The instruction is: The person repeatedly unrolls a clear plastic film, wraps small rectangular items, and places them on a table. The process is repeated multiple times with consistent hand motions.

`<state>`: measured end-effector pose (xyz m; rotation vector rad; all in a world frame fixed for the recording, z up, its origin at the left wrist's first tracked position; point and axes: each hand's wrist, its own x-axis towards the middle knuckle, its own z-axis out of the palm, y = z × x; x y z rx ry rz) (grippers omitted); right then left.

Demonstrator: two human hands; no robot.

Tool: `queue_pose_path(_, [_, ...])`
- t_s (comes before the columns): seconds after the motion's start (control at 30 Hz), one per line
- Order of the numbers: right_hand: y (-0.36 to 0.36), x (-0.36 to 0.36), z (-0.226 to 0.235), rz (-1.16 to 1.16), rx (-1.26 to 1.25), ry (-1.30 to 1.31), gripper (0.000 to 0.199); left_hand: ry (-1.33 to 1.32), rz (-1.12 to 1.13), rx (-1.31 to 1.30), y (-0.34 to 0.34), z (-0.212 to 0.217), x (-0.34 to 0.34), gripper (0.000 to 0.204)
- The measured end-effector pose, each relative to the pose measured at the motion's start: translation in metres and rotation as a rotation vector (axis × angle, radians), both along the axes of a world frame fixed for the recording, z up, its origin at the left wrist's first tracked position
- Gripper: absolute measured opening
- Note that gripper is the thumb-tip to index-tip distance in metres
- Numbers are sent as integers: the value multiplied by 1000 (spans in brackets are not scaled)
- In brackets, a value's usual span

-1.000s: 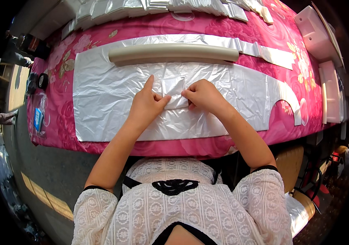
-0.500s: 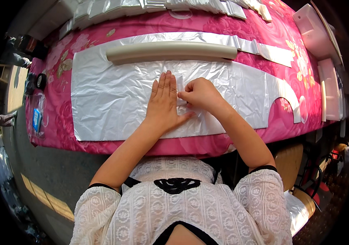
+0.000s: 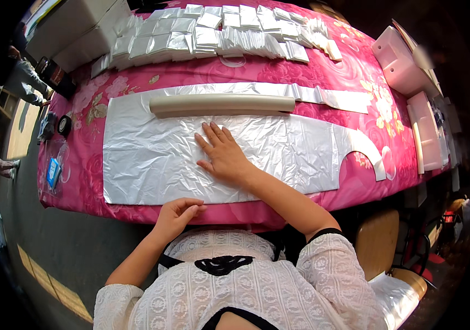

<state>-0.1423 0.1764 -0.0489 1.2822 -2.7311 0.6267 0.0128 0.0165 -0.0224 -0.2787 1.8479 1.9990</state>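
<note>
A thin white plastic apron (image 3: 158,165) lies spread across the table, creased, with a curved cutout and narrow straps at its right end. My right hand (image 3: 225,155) rests palm down on its middle, fingers spread. At the apron's near edge is my left hand (image 3: 175,219), its fingers curled and thumb drawn to the forefinger; whether the plastic edge is pinched there I cannot make out. Along the far part of the apron lies a long beige tube (image 3: 221,104), just beyond my right fingertips and touched by neither hand.
A pink flowered cloth (image 3: 191,71) covers the table. Many folded white packets (image 3: 202,36) stand in rows at the back. White foam boxes (image 3: 403,60) line the right side. A black roll (image 3: 64,125) and a blue packet (image 3: 53,171) sit left. A wooden chair (image 3: 378,236) stands at right.
My left hand has come off the apron's middle, back to its near edge. My right hand has opened from a closed pinch and now lies flat, farther left. The view has tilted farther up.
</note>
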Motion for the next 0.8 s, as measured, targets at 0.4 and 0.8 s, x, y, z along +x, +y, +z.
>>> queue_pose_path(0.4, [-23, 135, 14, 335, -143, -328, 32, -67, -31, -484, -16, 8, 63, 22])
queue_pose_path(0.8, [172, -168, 49, -564, -957, -462, 18, 573, -3, -838, -13, 19, -24, 37])
